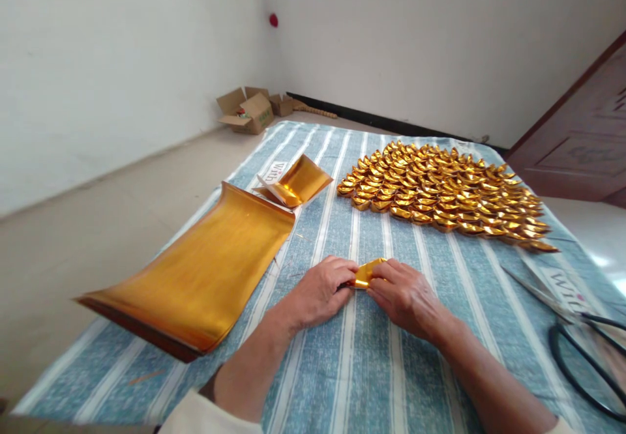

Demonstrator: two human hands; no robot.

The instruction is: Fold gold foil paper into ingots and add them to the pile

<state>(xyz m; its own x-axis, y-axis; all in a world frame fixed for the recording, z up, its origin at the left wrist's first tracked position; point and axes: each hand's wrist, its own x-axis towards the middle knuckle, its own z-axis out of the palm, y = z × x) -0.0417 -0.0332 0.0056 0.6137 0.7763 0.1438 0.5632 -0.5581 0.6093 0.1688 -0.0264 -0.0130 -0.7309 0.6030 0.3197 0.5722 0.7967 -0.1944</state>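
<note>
A small folded piece of gold foil paper (pixel 362 275) lies low over the striped cloth, between my two hands. My left hand (pixel 325 290) pinches its left end, and my right hand (pixel 403 294) grips its right end with bent fingers. Part of the piece is hidden behind the fingers. To the left lies a large stack of gold foil sheets (pixel 210 261) with curled edges. Behind that stack is a smaller gold sheet (pixel 308 180), partly folded. Many boat-shaped folded gold ingots (pixel 440 189) sit in close rows at the back right.
Black-handled scissors (pixel 562 313) rest at the right edge of the table. A blue and white striped tablecloth (pixel 337 375) covers the table. Open cardboard boxes (pixel 252 113) stand on the floor beyond its far left corner. A brown door (pixel 581 128) is at the right.
</note>
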